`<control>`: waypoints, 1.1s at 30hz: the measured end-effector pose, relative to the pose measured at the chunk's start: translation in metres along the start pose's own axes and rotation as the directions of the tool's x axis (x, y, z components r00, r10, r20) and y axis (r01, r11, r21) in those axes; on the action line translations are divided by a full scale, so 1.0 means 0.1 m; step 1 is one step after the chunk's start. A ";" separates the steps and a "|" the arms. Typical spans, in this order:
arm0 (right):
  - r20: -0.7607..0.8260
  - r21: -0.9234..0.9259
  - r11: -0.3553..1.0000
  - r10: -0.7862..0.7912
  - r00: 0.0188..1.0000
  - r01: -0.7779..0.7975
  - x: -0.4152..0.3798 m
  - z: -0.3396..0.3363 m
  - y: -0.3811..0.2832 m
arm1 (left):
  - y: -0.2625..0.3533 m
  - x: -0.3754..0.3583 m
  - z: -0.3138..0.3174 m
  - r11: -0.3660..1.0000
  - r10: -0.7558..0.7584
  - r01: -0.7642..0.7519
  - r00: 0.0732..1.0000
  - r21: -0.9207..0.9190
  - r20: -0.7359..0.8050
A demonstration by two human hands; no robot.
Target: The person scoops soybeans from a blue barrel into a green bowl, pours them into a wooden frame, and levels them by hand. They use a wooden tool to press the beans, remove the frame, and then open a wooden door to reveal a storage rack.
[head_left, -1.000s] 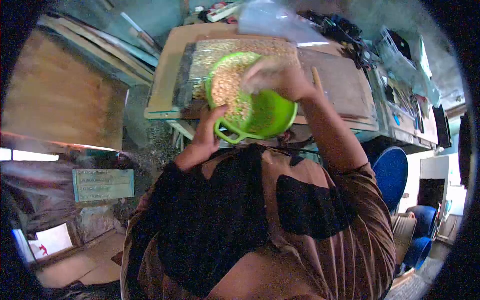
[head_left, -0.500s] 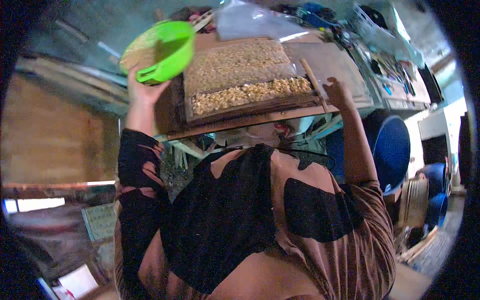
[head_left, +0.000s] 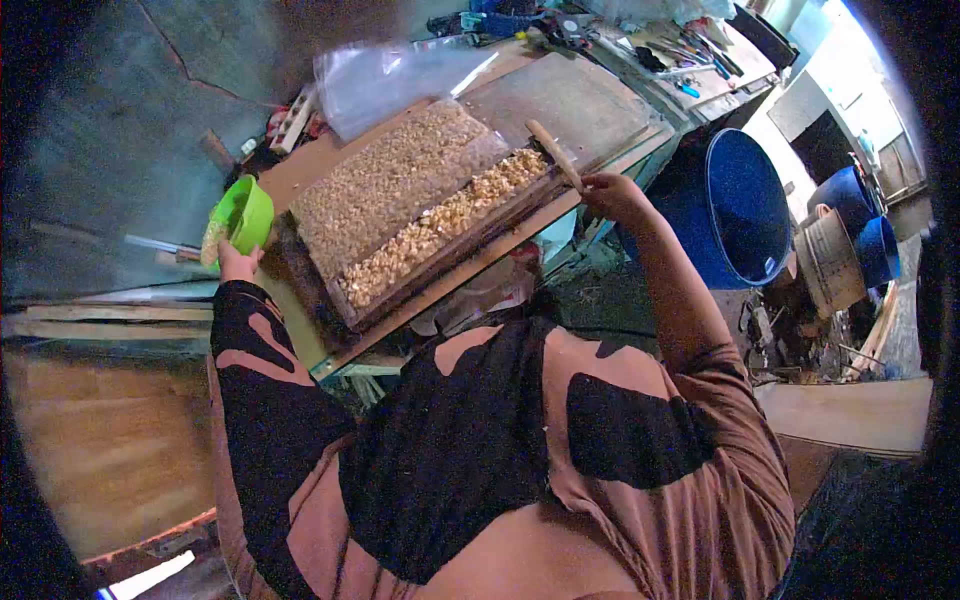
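Note:
My left hand (head_left: 238,262) grips a bright green bowl (head_left: 252,212) near the left edge of the table; the bowl is tipped, and pale grains show at its left side. My right hand (head_left: 610,197) has its fingers closed on the near end of a wooden stick (head_left: 554,155). Between my hands lies a shallow wooden tray (head_left: 440,245). A pale, textured layer (head_left: 385,175) fills its far part, and loose yellowish pieces (head_left: 445,225) run in a strip along its near side.
Clear plastic sheets (head_left: 375,90) lie behind the tray. A flat board (head_left: 560,100) is at the table's back right, with tools (head_left: 700,60) beyond it. Blue barrels (head_left: 745,205) stand to the right. Planks (head_left: 120,322) are at the left.
The view has turned, so the tray looks tilted. My left hand has lowered the green bowl to the table's left side. My right hand has closed on the stick's end.

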State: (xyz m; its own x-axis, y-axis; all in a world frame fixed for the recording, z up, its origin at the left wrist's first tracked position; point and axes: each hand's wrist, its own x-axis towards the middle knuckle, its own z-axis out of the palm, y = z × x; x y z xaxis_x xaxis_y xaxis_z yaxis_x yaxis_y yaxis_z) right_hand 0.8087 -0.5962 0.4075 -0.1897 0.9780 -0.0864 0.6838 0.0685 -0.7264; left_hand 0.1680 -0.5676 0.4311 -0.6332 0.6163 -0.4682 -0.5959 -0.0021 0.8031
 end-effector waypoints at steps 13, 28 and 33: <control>0.114 0.507 0.843 0.139 0.984 -0.178 -0.58 0.30 -0.31 | -0.03 -0.03 0.24 0.882 0.463 -0.470 0.878 0.033 0.124; 0.258 0.462 0.869 0.056 0.965 -0.174 -0.74 0.94 -0.90 | -1.54 -1.83 -0.31 -0.106 0.652 -0.824 0.365 0.556 0.665; 0.154 0.565 0.817 0.033 0.987 -0.116 -0.81 1.06 -1.06 | -1.42 -1.79 -0.45 0.176 0.546 -0.903 0.421 0.393 0.724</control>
State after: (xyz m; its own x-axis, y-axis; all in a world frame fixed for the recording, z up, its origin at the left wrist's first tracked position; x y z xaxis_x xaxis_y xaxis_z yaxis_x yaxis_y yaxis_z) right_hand 0.6770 -0.7038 0.4195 -0.2732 0.9377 -0.2146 0.1827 -0.1684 -0.9686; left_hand 0.3440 -0.7136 0.3842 -0.2344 0.8289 0.5080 0.6605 -0.2476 0.7088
